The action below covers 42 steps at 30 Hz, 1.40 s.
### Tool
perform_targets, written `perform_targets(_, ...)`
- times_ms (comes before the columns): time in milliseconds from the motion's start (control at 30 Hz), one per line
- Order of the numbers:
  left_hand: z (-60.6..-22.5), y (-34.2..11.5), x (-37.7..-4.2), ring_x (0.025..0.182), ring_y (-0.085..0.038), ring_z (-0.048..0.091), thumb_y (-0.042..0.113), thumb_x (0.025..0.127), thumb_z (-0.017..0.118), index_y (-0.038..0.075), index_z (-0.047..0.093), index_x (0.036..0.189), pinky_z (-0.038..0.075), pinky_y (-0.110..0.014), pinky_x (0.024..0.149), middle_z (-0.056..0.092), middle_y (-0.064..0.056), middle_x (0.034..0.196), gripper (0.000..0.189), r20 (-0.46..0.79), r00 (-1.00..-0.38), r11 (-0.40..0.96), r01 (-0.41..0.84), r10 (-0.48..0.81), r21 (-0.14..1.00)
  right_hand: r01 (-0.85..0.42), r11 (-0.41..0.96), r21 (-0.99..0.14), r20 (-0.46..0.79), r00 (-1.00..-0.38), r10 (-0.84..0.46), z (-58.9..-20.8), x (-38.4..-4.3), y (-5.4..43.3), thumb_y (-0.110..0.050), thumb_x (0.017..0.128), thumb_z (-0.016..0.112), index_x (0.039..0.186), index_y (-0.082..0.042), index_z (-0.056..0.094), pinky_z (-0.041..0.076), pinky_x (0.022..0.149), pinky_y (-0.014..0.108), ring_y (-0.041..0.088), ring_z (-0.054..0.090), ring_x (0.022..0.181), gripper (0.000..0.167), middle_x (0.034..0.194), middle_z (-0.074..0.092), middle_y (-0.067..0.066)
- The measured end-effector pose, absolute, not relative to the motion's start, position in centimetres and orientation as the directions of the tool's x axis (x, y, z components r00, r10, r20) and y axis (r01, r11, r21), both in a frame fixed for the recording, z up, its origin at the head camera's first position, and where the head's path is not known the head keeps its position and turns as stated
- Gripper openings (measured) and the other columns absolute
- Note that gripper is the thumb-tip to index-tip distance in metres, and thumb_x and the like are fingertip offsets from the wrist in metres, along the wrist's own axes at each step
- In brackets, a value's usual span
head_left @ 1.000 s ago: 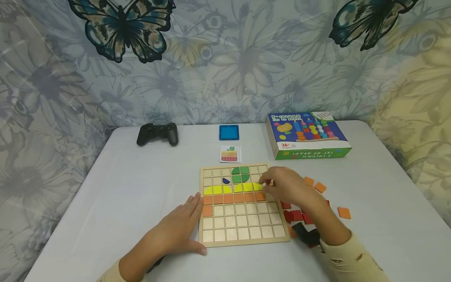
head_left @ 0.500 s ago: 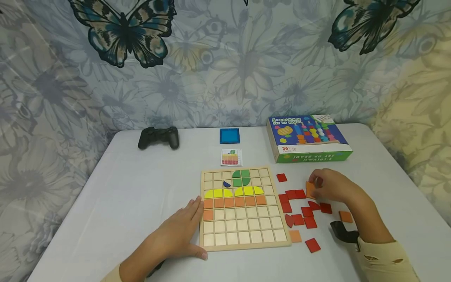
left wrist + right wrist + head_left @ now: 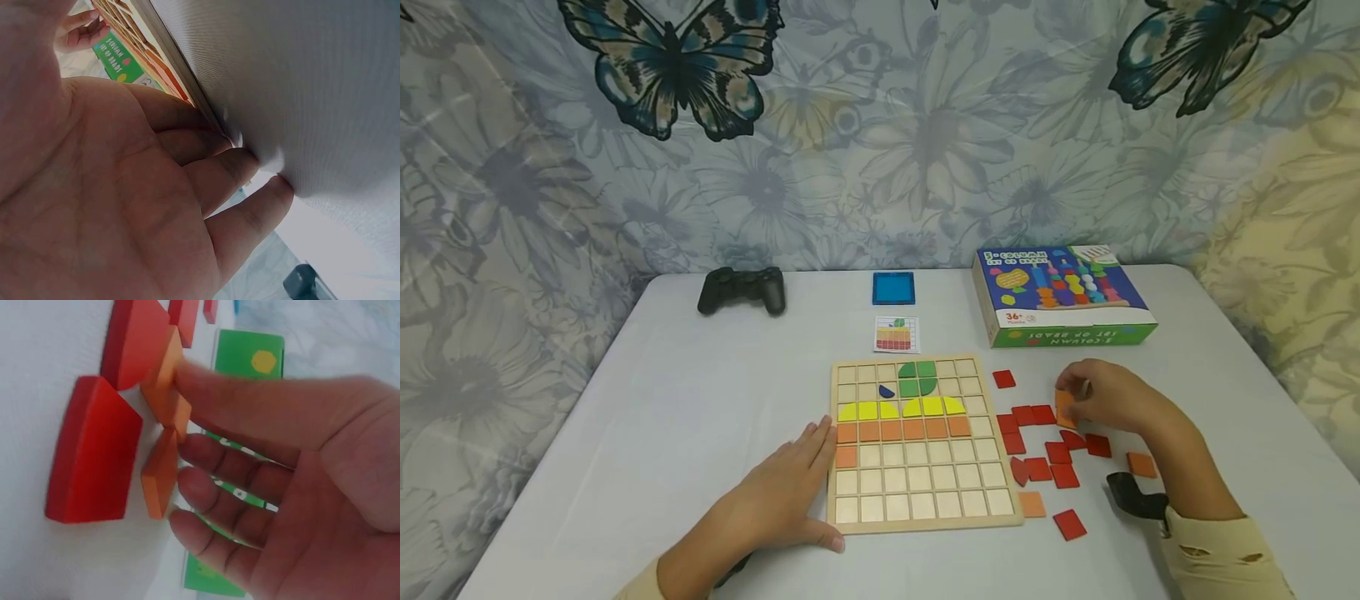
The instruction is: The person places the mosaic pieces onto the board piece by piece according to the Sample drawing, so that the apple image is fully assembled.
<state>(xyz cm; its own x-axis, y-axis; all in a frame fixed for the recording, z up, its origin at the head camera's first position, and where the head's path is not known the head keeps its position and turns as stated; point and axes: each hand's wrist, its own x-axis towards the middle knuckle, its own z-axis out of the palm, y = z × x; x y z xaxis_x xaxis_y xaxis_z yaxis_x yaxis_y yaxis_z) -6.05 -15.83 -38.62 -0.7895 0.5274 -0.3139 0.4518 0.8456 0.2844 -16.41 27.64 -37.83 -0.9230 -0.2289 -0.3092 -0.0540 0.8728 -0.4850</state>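
My left hand [image 3: 775, 492] lies flat on the white table, its fairly straight fingers touching the left edge of a wooden grid board [image 3: 925, 529]. Yellow tiles [image 3: 867, 410], a row of orange tiles [image 3: 891, 430], several green tiles [image 3: 917, 380] and one dark blue piece [image 3: 886, 391] sit on the board. Right of it, my right hand [image 3: 1112, 404] pinches an orange tile [image 3: 1064, 410] between thumb and fingers. In the right wrist view the thumb lies over that orange tile [image 3: 164, 378], and a second orange tile [image 3: 160, 475] stands by the fingertips.
Loose red tiles [image 3: 1058, 452] lie between the board and my right hand, with another orange tile [image 3: 1141, 465] nearby. Behind the board are a small pattern card [image 3: 896, 334], a blue square tray [image 3: 893, 288], a game box [image 3: 1063, 296] and a black game controller [image 3: 742, 291].
My right hand has moved from the board's right edge rightward to the loose tiles and now pinches an orange tile. The left hand stays by the board.
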Motion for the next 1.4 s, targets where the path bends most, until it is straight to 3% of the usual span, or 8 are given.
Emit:
perform_targets(133, -38.6, -15.8, -6.1, 0.150, -0.036, 0.015, 0.075, 0.070, 0.071, -0.004, 0.016, 0.158, 0.029, -0.053, 0.115, 0.009, -0.020, 0.165, 0.131, -0.315, -0.790, 0.847, 0.452, 0.526, 0.279, -0.082, 0.871, -0.484, -0.305, -0.917, -0.256, -37.9, -16.5, 27.8, -0.008, 0.078, 0.085, 0.105, 0.004, 0.067, 0.058, 0.073, 0.043, 0.027, 0.056, 0.085, 0.034, 0.092, 0.061, 0.009)
perform_targets(367, -38.7, -15.8, -6.1, 0.150, -0.036, 0.014, 0.076, 0.069, 0.070, -0.004, 0.016, 0.158, 0.028, -0.053, 0.115, 0.009, -0.020, 0.165, 0.131, -0.317, -0.790, 0.848, 0.454, 0.525, 0.273, -0.080, 0.871, -0.485, -0.281, -0.929, -0.242, -37.8, -16.3, 27.6, -0.005, 0.082, 0.079, 0.091, -0.003, 0.064, 0.056, 0.067, 0.039, 0.022, 0.056, 0.077, 0.017, 0.083, 0.062, 0.005)
perform_targets(533, -38.8, -15.7, -6.2, 0.150, -0.036, 0.014, 0.076, 0.069, 0.071, -0.004, 0.017, 0.158, 0.029, -0.053, 0.115, 0.009, -0.020, 0.165, 0.131, -0.315, -0.789, 0.846, 0.455, 0.527, 0.276, -0.027, 0.845, -0.534, -0.256, -0.948, -0.191, -37.3, -16.2, 27.7, -0.003, 0.088, 0.074, 0.095, -0.002, 0.070, 0.055, 0.063, 0.035, 0.022, 0.058, 0.073, 0.008, 0.087, 0.065, 0.007)
perform_targets(667, -38.7, -15.7, -6.1, 0.150, -0.036, 0.015, 0.075, 0.069, 0.072, -0.004, 0.017, 0.158, 0.029, -0.053, 0.114, 0.009, -0.020, 0.165, 0.131, -0.314, -0.790, 0.847, 0.454, 0.526, 0.277, -0.040, 0.816, -0.576, -0.212, -0.957, -0.196, -37.1, -15.9, 26.7, -0.004, 0.088, 0.075, 0.097, -0.003, 0.074, 0.055, 0.066, 0.035, 0.024, 0.059, 0.081, 0.009, 0.088, 0.068, 0.005)
perform_targets(967, -38.7, -15.7, -6.0, 0.150, -0.036, 0.016, 0.074, 0.070, 0.074, -0.005, 0.018, 0.157, 0.029, -0.053, 0.115, 0.010, -0.020, 0.165, 0.130, -0.311, -0.792, 0.847, 0.455, 0.526, 0.274, -0.067, 0.755, -0.653, -0.206, -0.943, -0.262, -37.0, -15.6, 21.7, -0.006, 0.088, 0.076, 0.096, -0.008, 0.077, 0.056, 0.079, 0.041, 0.022, 0.058, 0.084, 0.008, 0.088, 0.068, 0.002)
perform_targets(1233, -38.6, -15.7, -6.0, 0.150, -0.036, 0.015, 0.074, 0.069, 0.073, -0.004, 0.017, 0.158, 0.028, -0.053, 0.115, 0.010, -0.019, 0.165, 0.131, -0.318, -0.793, 0.850, 0.446, 0.520, 0.280, -0.232, 0.704, -0.671, -0.136, -0.895, -0.425, -36.9, -15.1, 17.2, 0.000, 0.088, 0.073, 0.089, -0.008, 0.075, 0.053, 0.075, 0.036, 0.018, 0.058, 0.081, 0.007, 0.083, 0.068, -0.004)
perform_targets(1400, -38.5, -15.7, -6.1, 0.150, -0.035, 0.014, 0.074, 0.069, 0.074, -0.003, 0.017, 0.158, 0.028, -0.053, 0.115, 0.009, -0.019, 0.165, 0.131, -0.327, -0.795, 0.856, 0.437, 0.511, 0.276, -0.251, 0.677, -0.692, -0.137, -0.875, -0.464, -37.0, -14.9, 13.8, 0.000, 0.087, 0.074, 0.086, -0.010, 0.075, 0.053, 0.075, 0.034, 0.018, 0.058, 0.081, 0.009, 0.081, 0.067, -0.006)
